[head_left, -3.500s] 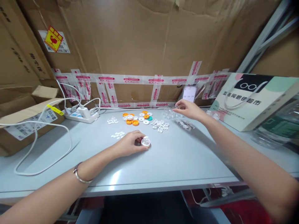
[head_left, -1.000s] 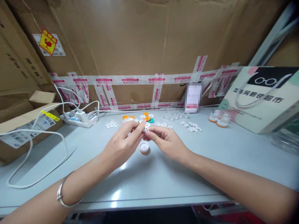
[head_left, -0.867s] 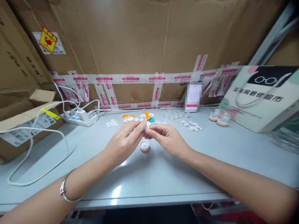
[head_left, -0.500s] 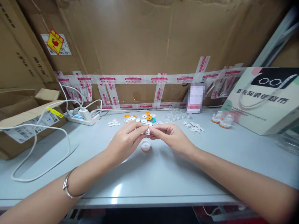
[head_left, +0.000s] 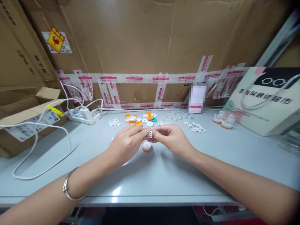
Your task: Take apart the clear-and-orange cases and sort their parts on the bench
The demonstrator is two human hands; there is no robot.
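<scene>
Between the fingertips of my left hand (head_left: pixel 130 140) and my right hand (head_left: pixel 172 137) is a small white openwork plastic piece (head_left: pixel 150 134). Both hands are closed in a pinch on it, and the fingers cover part of it. Just below, a round white cup with an orange base (head_left: pixel 146 146) stands on the table. Behind the hands lie orange, white and green plastic rings (head_left: pixel 150 118). White openwork pieces (head_left: pixel 161 123) are partly hidden behind my right hand. More flat white pieces (head_left: pixel 194 127) lie to the right, in front of clear plastic domes (head_left: pixel 177 116).
Small white discs (head_left: pixel 114 121) lie at the left, near a power strip (head_left: pixel 84 117) with white cables. An open cardboard box (head_left: pixel 28 122) stands far left. At right are two clear-topped pieces with orange bases (head_left: pixel 226 121), a phone (head_left: pixel 197 98) and a paper bag (head_left: pixel 262 100).
Earlier my right hand was at the clear domes and my left held a white round piece. Both hands then came together on the white openwork piece, which has since turned slightly.
</scene>
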